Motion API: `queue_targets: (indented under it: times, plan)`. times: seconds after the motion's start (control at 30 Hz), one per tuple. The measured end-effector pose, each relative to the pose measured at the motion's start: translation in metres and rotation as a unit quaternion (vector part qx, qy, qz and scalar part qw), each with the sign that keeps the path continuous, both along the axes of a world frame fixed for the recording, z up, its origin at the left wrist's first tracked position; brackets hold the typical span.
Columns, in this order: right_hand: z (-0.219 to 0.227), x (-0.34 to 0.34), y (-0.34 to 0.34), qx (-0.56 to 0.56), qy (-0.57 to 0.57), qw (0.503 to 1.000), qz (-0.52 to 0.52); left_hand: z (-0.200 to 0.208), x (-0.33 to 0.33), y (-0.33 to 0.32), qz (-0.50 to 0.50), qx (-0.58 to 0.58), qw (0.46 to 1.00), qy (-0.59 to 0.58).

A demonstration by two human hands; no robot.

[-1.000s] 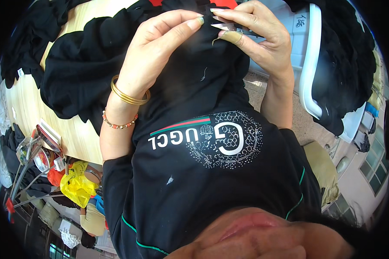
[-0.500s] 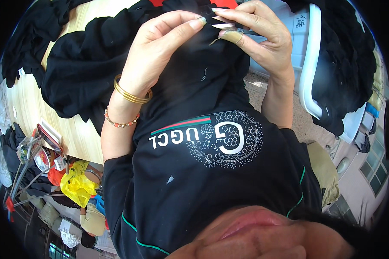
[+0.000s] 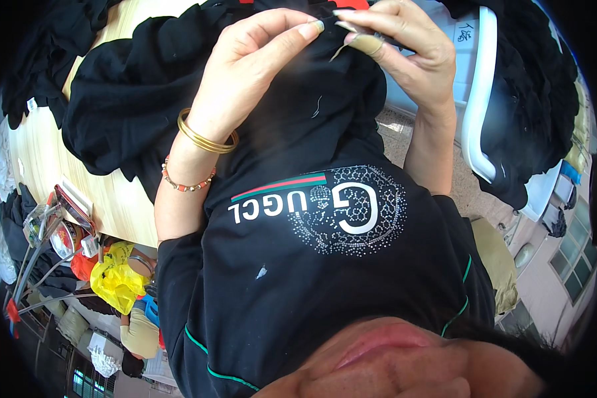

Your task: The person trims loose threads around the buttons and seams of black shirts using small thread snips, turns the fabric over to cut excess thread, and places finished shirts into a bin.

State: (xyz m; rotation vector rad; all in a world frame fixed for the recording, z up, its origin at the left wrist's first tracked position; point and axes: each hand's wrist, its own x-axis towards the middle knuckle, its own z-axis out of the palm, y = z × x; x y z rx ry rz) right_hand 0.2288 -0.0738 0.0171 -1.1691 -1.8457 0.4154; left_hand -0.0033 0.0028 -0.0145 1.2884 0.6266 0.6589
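My left hand (image 3: 245,69), with gold bangles and a beaded bracelet at the wrist, is closed in a pinch at black cloth (image 3: 298,79) near the top edge. Opposite it, my right hand (image 3: 408,50) has its fingers bent toward the thumb. A tan wrap (image 3: 366,44) circles that thumb, and a thin loose strip (image 3: 338,53) hangs by it. Something small and dark sits between the right fingers, too hidden to name. The cloth lies bunched over the table and down in front of me. A pale loose thread (image 3: 317,106) clings to it.
A pale wooden table (image 3: 40,159) stands at left with more black garments (image 3: 53,60). To the right is a white-rimmed tub (image 3: 474,119) beside a black heap (image 3: 530,93). A yellow bag (image 3: 118,278) and metal bars are at lower left, near another person (image 3: 139,335).
Both hands have shifted slightly right, the left fingertips coming a little closer to the right ones. A metallic glint by my right thumb no longer shows.
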Motion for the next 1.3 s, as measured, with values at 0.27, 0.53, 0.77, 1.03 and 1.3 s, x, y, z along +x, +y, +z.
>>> queue_targets:
  times: [0.27, 0.53, 0.77, 1.03, 1.3]
  plan:
    - [-0.012, 0.006, -0.007, -0.201, 0.07, 0.976, -0.049, 0.013, 0.008, -0.008, -0.068, 0.01, 0.998, 0.001]
    - [-0.018, 0.025, -0.007, -0.137, 0.248, 0.953, -0.112, 0.009, 0.003, -0.009, -0.081, -0.039, 0.996, 0.017]
    - [0.007, 0.004, -0.015, -0.081, 0.04, 0.991, -0.095, 0.007, 0.003, -0.013, -0.045, -0.047, 0.998, 0.02]
    - [-0.001, -0.001, -0.011, -0.07, -0.031, 0.997, -0.005, 0.003, 0.007, -0.014, -0.039, -0.013, 0.999, 0.027]
    - [-0.018, 0.007, -0.003, 0.054, -0.065, 0.995, 0.045, 0.003, 0.006, -0.018, -0.029, -0.007, 0.999, 0.013]
